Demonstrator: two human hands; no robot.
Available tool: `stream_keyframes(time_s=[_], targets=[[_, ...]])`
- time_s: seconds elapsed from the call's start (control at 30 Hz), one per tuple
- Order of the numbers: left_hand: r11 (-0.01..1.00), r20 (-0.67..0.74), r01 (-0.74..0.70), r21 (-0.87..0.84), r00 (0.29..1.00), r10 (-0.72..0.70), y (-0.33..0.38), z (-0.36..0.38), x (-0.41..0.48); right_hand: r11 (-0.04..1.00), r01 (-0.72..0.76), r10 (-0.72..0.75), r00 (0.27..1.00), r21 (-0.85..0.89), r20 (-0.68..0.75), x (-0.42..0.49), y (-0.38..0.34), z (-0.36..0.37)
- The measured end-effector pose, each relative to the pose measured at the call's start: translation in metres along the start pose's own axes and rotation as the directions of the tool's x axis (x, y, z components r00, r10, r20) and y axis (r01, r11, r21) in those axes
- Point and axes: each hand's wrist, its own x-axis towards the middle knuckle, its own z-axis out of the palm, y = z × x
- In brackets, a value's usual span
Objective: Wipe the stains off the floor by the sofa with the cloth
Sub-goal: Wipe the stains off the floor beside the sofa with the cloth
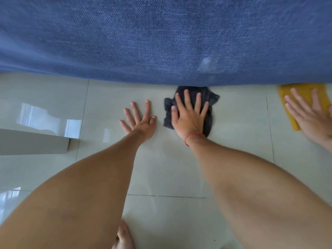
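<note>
A dark grey cloth [212, 97] lies crumpled on the pale tiled floor [237, 112], its far edge touching the base of the blue sofa [161, 38]. My right hand [190, 115] presses flat on the cloth with fingers spread, a red string around the wrist. Just to the left of the cloth, my left hand [140, 119] rests flat on the bare tile with its fingers apart and nothing in it. No stain is plainly visible on the tiles around the cloth.
At the right edge another person's hand [312, 114] presses on a yellow cloth [301, 90] by the sofa. A grey box-like edge [34, 142] juts in from the left. A bare foot [123, 236] shows at the bottom.
</note>
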Motion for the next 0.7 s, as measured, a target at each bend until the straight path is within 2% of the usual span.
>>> stream_keyframes(time_s=[0.1,0.2,0.27,0.33,0.4,0.5,0.63,0.7], targets=[[1.000,0.017,0.010,0.008,1.000,-0.010,0.000,-0.002,0.001,0.992,0.125,-0.125,0.992,0.008,0.004,-0.027,-0.012,0.009],[1.000,0.030,-0.001,0.008,1.000,0.001,-0.002,-0.002,0.001,0.952,0.307,-0.307,0.952,0.001,-0.003,-0.048,0.013,0.009],[1.000,0.037,-0.004,-0.005,0.999,0.004,-0.004,-0.003,0.001,0.928,0.372,-0.372,0.928,-0.013,-0.007,-0.055,0.040,0.004],[1.000,0.044,-0.009,-0.004,0.999,0.010,-0.005,-0.003,0.000,0.957,0.288,-0.288,0.957,-0.036,-0.020,-0.062,0.071,-0.003],[1.000,0.045,-0.014,-0.008,0.999,0.015,-0.005,-0.004,-0.001,0.993,0.099,-0.101,0.994,-0.063,-0.032,-0.064,0.099,-0.014],[1.000,0.046,-0.014,0.000,0.999,0.014,-0.005,-0.004,-0.001,0.993,-0.085,0.086,0.996,-0.085,0.001,-0.051,0.117,-0.023],[1.000,0.052,-0.018,-0.007,0.998,0.019,-0.003,-0.004,-0.001,0.972,-0.237,0.237,0.971,-0.004,-0.015,-0.010,0.088,-0.017],[1.000,0.057,-0.016,-0.010,0.998,0.017,-0.003,-0.005,0.000,0.979,-0.201,0.201,0.979,0.013,-0.008,0.009,0.064,-0.016]])
